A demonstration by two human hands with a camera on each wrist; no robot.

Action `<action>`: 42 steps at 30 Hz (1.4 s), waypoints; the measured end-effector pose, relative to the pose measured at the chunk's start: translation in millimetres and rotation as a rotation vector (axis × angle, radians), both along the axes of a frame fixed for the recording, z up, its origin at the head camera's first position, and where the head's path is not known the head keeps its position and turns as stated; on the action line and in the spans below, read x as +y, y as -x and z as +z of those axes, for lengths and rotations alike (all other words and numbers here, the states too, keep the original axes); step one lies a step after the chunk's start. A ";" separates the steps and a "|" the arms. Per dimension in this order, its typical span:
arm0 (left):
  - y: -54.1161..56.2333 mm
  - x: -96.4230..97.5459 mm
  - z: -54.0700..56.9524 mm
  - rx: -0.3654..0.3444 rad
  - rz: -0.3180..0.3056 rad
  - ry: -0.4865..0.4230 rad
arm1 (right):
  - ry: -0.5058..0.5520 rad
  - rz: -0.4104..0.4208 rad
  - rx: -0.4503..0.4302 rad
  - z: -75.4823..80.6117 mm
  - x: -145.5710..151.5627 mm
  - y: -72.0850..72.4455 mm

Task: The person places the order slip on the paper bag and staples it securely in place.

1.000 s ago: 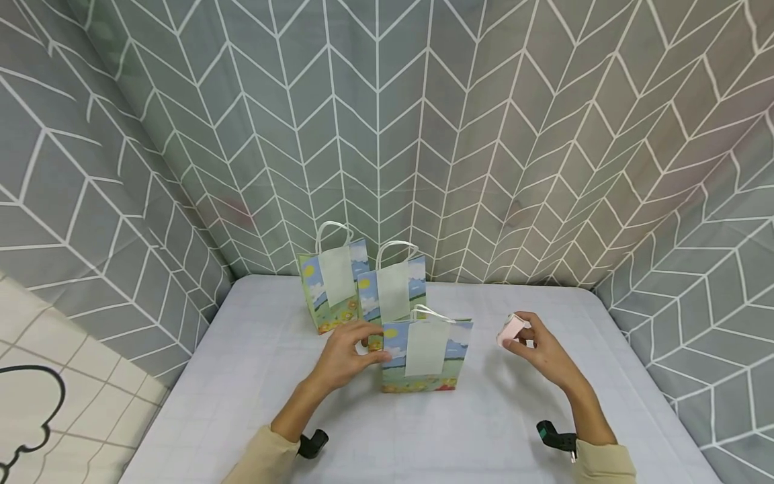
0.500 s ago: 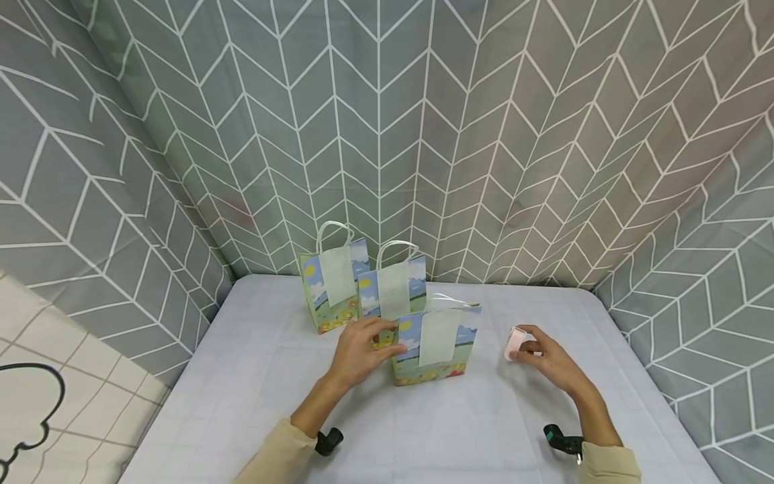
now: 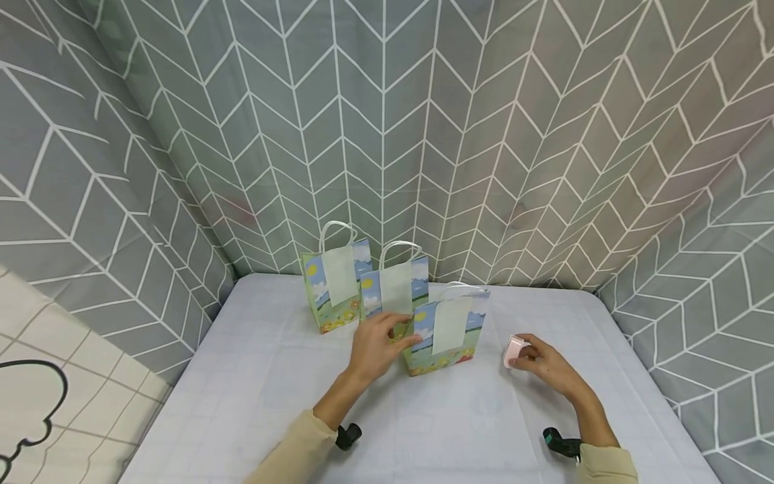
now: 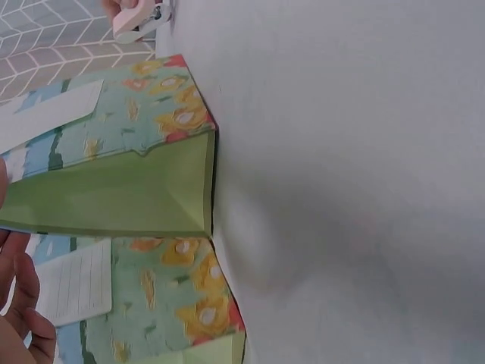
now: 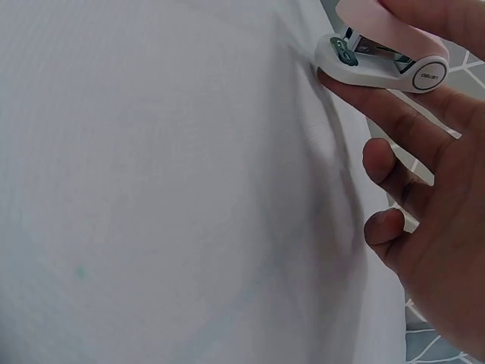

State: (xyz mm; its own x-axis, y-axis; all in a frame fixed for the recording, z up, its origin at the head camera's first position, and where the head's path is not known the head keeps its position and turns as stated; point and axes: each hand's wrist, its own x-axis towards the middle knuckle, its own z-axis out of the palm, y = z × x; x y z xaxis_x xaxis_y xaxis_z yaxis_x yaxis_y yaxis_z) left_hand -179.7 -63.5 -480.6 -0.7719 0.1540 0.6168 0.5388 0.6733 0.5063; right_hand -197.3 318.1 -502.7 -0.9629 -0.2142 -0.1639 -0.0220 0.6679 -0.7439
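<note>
My left hand [image 3: 376, 348] pinches the left side of the front paper gift bag [image 3: 423, 353], thumb on its front face. That bag stands slightly turned and has a sun, clouds, flowers and a blank white label [image 3: 450, 326]. In the left wrist view its green side panel [image 4: 129, 197] faces the camera. My right hand [image 3: 547, 363] holds a small pink and white stapler [image 5: 390, 53] between thumb and fingers, to the right of the bag. The ring and little fingers [image 5: 390, 224] curl loosely beneath it.
Two matching gift bags stand behind, the middle one [image 3: 396, 286] partly hidden by the front bag and the other [image 3: 338, 286] at the back left. A pale cloth covers the table [image 3: 260, 376]. Patterned grey curtains [image 3: 387, 134] close in the back and sides.
The front bag has moved right and back with my left hand and turned a little. My right hand has shifted slightly down, and the stapler now tilts more upright.
</note>
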 end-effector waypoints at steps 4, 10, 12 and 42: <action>3.1 10.0 -0.6 -0.003 -0.002 -0.012 | 0.008 -0.005 -0.004 -0.9 2.0 -1.0; 8.0 22.2 -2.7 0.018 0.019 -0.032 | -0.041 -0.010 0.016 -1.2 6.7 -1.9; 9.4 26.1 -4.4 0.019 0.017 -0.051 | -0.050 -0.011 0.013 -1.5 8.6 -1.6; 16.8 53.1 -7.2 -0.034 0.066 -0.108 | -0.054 -0.023 0.061 -7.0 12.4 5.3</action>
State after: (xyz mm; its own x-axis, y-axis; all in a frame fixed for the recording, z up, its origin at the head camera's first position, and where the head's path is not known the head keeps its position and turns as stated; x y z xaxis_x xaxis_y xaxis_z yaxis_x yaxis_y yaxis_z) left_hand -196.4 -10.4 -487.9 -0.7990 0.0361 0.6003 0.4761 0.6477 0.5948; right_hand -202.6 330.5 -509.6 -0.9760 -0.1843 -0.1159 -0.0500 0.7079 -0.7046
